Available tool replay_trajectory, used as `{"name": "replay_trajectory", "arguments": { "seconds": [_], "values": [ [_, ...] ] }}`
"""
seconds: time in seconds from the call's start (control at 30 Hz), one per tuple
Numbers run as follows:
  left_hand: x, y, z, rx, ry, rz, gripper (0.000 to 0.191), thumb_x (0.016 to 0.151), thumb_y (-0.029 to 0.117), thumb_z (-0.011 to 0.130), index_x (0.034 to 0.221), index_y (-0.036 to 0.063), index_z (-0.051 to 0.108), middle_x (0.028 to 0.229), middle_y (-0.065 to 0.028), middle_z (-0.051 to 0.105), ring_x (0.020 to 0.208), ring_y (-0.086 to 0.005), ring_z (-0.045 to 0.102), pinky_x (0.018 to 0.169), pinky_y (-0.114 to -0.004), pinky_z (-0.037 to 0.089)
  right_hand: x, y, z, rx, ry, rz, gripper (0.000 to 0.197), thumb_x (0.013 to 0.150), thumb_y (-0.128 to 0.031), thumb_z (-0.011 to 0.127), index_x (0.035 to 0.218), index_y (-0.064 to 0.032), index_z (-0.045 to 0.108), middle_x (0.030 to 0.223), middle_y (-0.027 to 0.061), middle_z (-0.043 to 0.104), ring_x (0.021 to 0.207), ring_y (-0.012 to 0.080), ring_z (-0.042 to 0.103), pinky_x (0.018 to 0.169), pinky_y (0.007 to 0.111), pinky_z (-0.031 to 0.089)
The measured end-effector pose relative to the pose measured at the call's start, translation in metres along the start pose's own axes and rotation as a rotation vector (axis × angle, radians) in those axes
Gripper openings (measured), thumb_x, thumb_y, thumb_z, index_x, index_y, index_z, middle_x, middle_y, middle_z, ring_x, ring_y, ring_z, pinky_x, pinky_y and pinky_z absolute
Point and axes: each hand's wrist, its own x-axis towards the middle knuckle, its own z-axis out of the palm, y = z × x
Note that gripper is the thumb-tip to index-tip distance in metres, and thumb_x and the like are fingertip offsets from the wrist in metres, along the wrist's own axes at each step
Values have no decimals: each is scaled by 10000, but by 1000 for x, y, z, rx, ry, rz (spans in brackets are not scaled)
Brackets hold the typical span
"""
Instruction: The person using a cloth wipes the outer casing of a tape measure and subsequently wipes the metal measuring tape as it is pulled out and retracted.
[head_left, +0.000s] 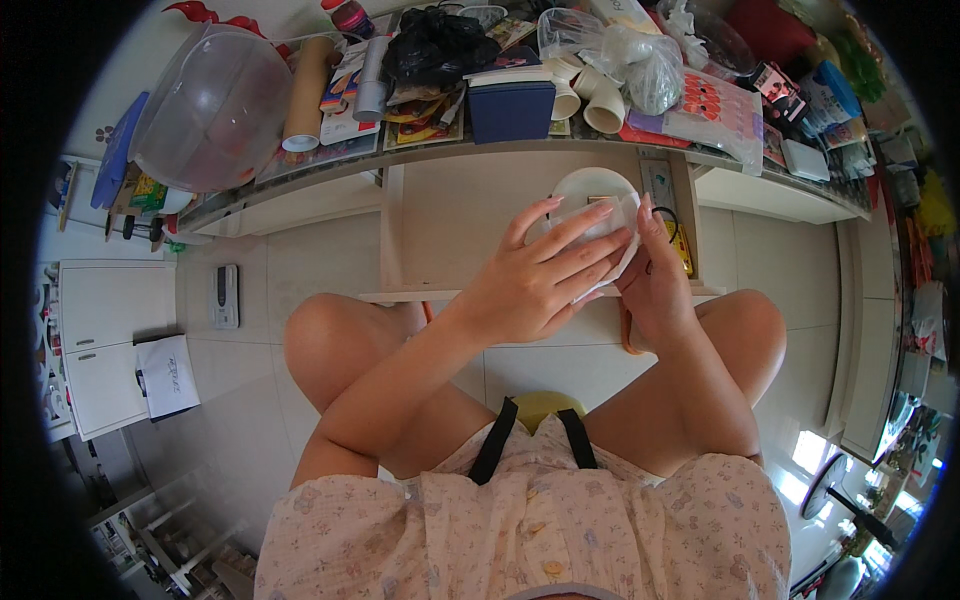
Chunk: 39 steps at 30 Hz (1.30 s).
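Note:
Above an open wooden drawer (465, 225), both my hands are on a round white object (596, 182), which looks like a cup or lid. My left hand (551, 270) lies over it with fingers spread, pressing a thin white sheet, perhaps a tissue or cloth (619, 259), against it. My right hand (656, 277) supports the object from the right side, thumb up along its edge. A small gold-coloured patch shows on the round object. Its underside is hidden by my hands. In the drawer's right part lie a yellow item (681, 247) and a black loop (667, 214).
The cluttered desktop behind the drawer holds a clear plastic bin (210, 112), a cardboard tube (307, 90), a black plastic bag (439, 45), a dark blue box (511, 112) and paper cups (604, 109). My knees flank the drawer front (420, 295).

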Motion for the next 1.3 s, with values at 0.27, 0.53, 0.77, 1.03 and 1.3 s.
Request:
{"name": "replay_trajectory", "arguments": {
  "seconds": [0.27,0.53,0.77,1.03,1.3],
  "values": [
    [-1,1,3,-21,-17,41,447,794,189,664,1237,132,656,1400,33,549,1392,-188,394,1129,-488,248,1,-8,-1,-7,125,-13,318,989,-363,569,1213,-147,499,1135,8,592,1026,119,596,887,307,487],
    [0,-5,1,7,19,29,507,778,170,667,1283,137,632,1410,30,541,1389,-189,403,1134,-495,237,4,-10,-6,37,92,-55,304,987,-334,572,1205,-139,489,1151,19,602,1055,135,605,905,329,503],
    [1,-6,-4,3,-1,-19,515,790,175,666,1303,152,622,1419,31,536,1382,-189,410,1139,-485,219,4,-13,-7,-37,50,-89,344,1001,-319,524,1263,-108,453,1229,66,579,1098,184,614,902,369,535],
    [1,-10,-8,-5,42,-83,480,823,161,649,1302,151,624,1412,31,543,1367,-214,427,1133,-478,225,5,-14,-9,-70,30,-82,363,1005,-337,517,1259,-88,447,1210,62,592,1066,180,621,852,363,548],
    [2,-12,-11,21,62,-94,468,831,152,643,1299,147,626,1399,25,554,1349,-221,446,1124,-468,245,2,-12,-5,-84,48,-43,362,990,-376,551,1214,-105,461,1179,48,601,1022,154,622,794,338,544]
  ]
}}
